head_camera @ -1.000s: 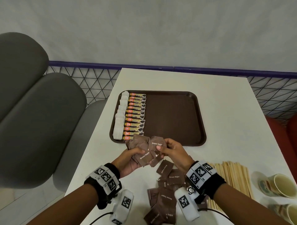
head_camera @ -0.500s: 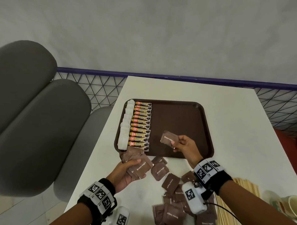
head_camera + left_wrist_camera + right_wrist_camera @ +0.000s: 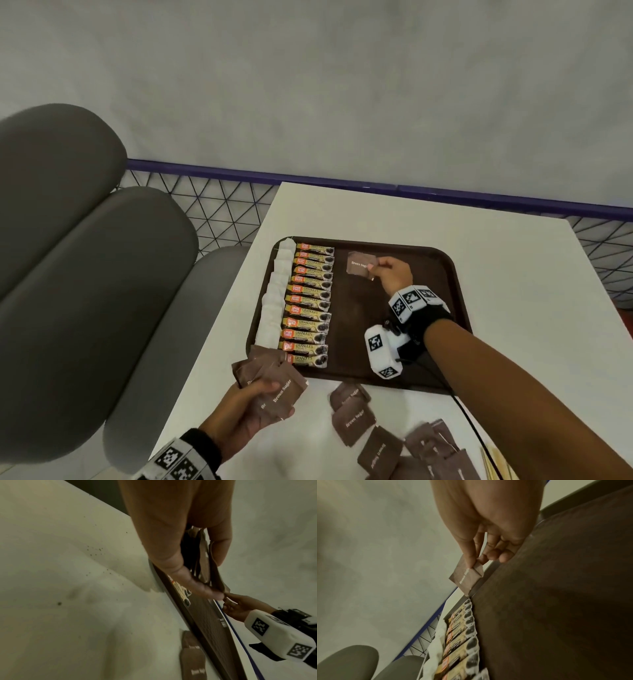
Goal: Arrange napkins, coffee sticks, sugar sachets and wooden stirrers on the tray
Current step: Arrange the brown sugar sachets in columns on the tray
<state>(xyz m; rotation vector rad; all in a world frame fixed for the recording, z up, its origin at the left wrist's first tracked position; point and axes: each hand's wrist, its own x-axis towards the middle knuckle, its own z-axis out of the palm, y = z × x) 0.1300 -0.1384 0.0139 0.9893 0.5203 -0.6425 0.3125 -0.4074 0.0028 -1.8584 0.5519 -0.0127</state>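
Head view: the right hand point(image 3: 394, 275) pinches one brown paper sugar sachet point(image 3: 360, 268) over the far end of the dark brown plastic tray point(image 3: 442, 274), beside the coffee sticks point(image 3: 310, 301), probably starting the sugar column.

Left wrist view: the left hand point(image 3: 180, 540) clamps a spare sachet stack point(image 3: 204, 561).

Right wrist view: the sachet hangs tilted; next it likely needs laying flat.

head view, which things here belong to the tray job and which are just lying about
Part of the job:
- tray
- napkins along its left edge
- coffee sticks beside them
- sugar sachet pinched in the right hand
- sachet bundle gripped by the left hand
- loose sachets on the table
- wooden stirrers, at the picture's edge

Just lying about:
- grey seats
- mesh railing
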